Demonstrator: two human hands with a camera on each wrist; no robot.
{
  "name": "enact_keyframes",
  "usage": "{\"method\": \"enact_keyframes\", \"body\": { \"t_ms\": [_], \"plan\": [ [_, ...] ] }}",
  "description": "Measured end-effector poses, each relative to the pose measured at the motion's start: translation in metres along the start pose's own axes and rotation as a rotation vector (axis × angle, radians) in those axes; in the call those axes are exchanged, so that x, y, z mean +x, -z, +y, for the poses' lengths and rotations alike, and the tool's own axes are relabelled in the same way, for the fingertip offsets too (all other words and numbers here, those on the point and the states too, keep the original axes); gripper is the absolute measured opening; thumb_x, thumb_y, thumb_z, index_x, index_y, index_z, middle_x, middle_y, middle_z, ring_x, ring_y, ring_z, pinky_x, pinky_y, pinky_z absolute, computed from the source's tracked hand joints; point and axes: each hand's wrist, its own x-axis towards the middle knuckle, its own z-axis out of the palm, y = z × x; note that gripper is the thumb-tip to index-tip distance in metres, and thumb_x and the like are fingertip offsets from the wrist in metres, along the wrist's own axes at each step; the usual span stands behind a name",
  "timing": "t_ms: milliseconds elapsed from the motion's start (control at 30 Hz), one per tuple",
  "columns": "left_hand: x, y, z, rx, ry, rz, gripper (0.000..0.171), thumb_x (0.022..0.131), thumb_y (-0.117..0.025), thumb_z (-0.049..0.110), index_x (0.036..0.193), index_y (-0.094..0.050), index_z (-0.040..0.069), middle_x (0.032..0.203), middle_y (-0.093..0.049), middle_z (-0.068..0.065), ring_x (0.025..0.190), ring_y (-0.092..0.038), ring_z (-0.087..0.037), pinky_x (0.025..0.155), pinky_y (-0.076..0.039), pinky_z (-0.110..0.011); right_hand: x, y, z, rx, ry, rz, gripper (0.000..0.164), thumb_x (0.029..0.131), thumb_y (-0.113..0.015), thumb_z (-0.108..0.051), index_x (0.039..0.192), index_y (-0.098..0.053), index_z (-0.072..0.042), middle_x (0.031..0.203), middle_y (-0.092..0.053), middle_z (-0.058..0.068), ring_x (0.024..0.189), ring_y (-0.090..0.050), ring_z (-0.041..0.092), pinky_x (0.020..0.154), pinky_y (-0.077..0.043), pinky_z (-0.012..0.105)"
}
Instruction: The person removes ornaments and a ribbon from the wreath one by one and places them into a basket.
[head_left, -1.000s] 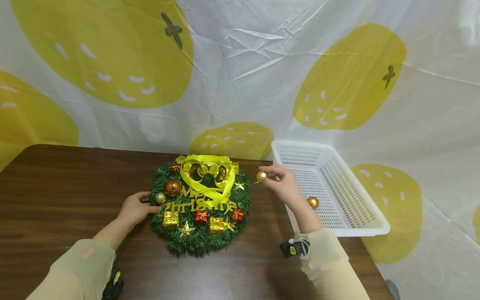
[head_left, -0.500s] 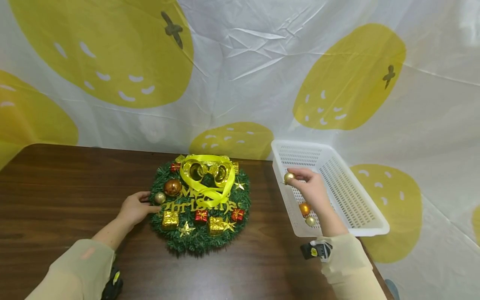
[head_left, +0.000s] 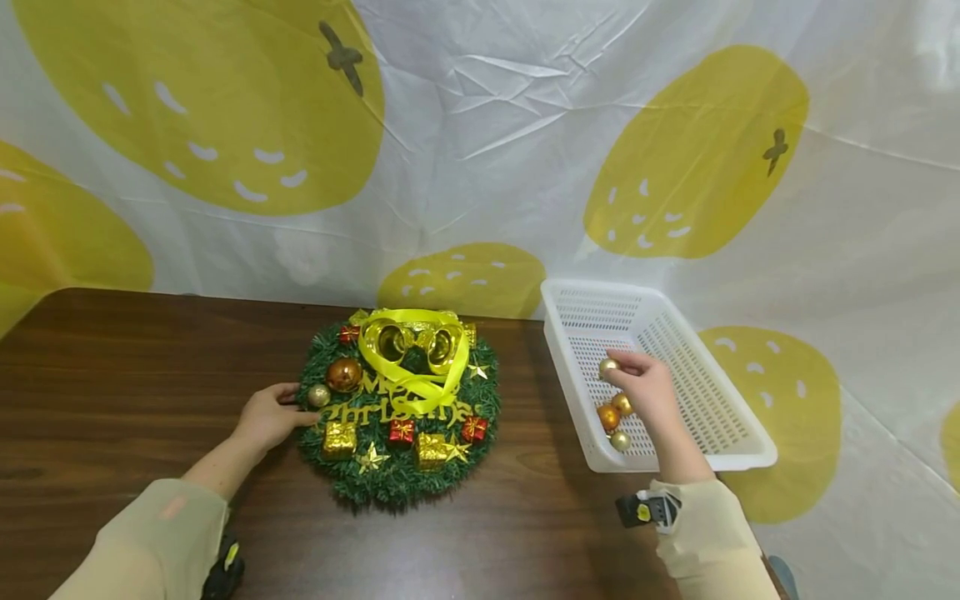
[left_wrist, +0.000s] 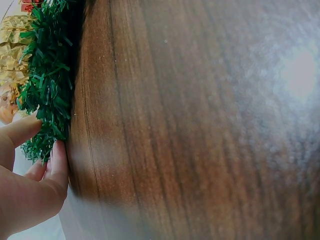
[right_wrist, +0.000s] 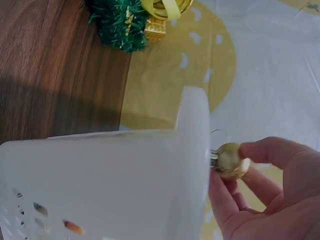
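Observation:
A round green Christmas wreath (head_left: pixel 382 492) lies on the table, trimmed with gold lettering, small gift boxes, stars, bells and a yellow ribbon (head_left: pixel 420 387). My left hand (head_left: pixel 267 421) grips its left edge, the thumb on the front and the fingers at the rim, as the left wrist view shows. Between thumb and fingers my right hand (head_left: pixel 648 387) pinches a small gold bauble (right_wrist: pixel 230 161) with a wire loop on its cap. That hand is over the white plastic basket (head_left: pixel 570 400). Inside the basket lie an orange-gold bauble (head_left: pixel 608 417) and a pale gold bauble (head_left: pixel 620 440), with another gold bauble (head_left: pixel 622 403) partly behind the hand.
Dark wood-grain table (head_left: pixel 150 358) under everything; the basket stands at its right side. A white cloth (head_left: pixel 480 150) with yellow fruit shapes hangs behind. A brown bauble (head_left: pixel 344 375) and a small gold bauble (head_left: pixel 318 396) sit on the wreath's left.
My right hand has carried the gold bauble rightward from beside the wreath to over the basket. The left hand and wreath have stayed put.

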Motion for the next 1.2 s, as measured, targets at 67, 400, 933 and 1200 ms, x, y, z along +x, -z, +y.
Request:
{"method": "enact_keyframes", "body": {
  "t_ms": [67, 400, 933, 1200],
  "plan": [
    [0.0, 0.0, 0.0, 0.003, -0.002, 0.0, 0.075, 0.086, -0.064, 0.015, 0.142, -0.023, -0.013, 0.14, -0.029, -0.038, 0.125, -0.038, -0.05, 0.101, -0.039, -0.055, 0.0, 0.001, 0.003, -0.031, -0.009, 0.005, 0.041, 0.086, -0.061, -0.013, 0.124, -0.057, 0.003, 0.114, -0.064, 0.02, 0.081, -0.054, -0.002, 0.072, -0.043, 0.007],
    [0.001, -0.002, -0.003, -0.006, -0.015, 0.003, 0.074, 0.085, -0.065, 0.014, 0.141, -0.025, -0.014, 0.139, -0.031, -0.038, 0.124, -0.039, -0.05, 0.1, -0.041, -0.054, -0.001, 0.0, 0.014, -0.204, -0.016, -0.003, 0.039, 0.085, -0.06, -0.009, 0.121, -0.059, 0.008, 0.117, -0.061, 0.027, 0.107, -0.058, 0.037, 0.093, -0.047, 0.043],
    [0.0, 0.0, -0.001, -0.005, -0.003, 0.015, 0.074, 0.085, -0.065, 0.014, 0.141, -0.026, -0.013, 0.139, -0.032, -0.037, 0.125, -0.039, -0.049, 0.1, -0.041, -0.053, 0.0, -0.005, -0.018, -0.004, -0.005, -0.018, 0.049, 0.088, -0.063, -0.025, 0.13, -0.054, -0.001, 0.126, -0.059, 0.021, 0.089, -0.067, 0.012, 0.085, -0.054, 0.026],
    [0.001, -0.001, -0.002, -0.001, -0.008, 0.023, 0.073, 0.084, -0.066, 0.014, 0.14, -0.027, -0.014, 0.137, -0.034, -0.038, 0.123, -0.041, -0.048, 0.1, -0.041, -0.053, -0.001, -0.031, -0.045, 0.146, 0.081, -0.013, 0.047, 0.087, -0.066, -0.022, 0.129, -0.055, -0.002, 0.123, -0.06, 0.02, 0.087, -0.061, 0.0, 0.079, -0.052, 0.015]
  ]
}}
